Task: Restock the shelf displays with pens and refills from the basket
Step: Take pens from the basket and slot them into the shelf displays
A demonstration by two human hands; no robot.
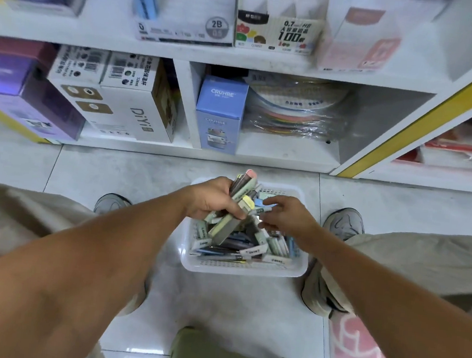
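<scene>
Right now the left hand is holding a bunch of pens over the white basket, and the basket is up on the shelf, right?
Not quite. The head view shows the white basket sitting on the floor between the feet, not on the shelf. The left hand does hold a bunch of pens over it.

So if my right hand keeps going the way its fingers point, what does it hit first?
Probably the blue packet at its fingertips, then the bundle of pens the left hand grips; depth is unclear.
</scene>
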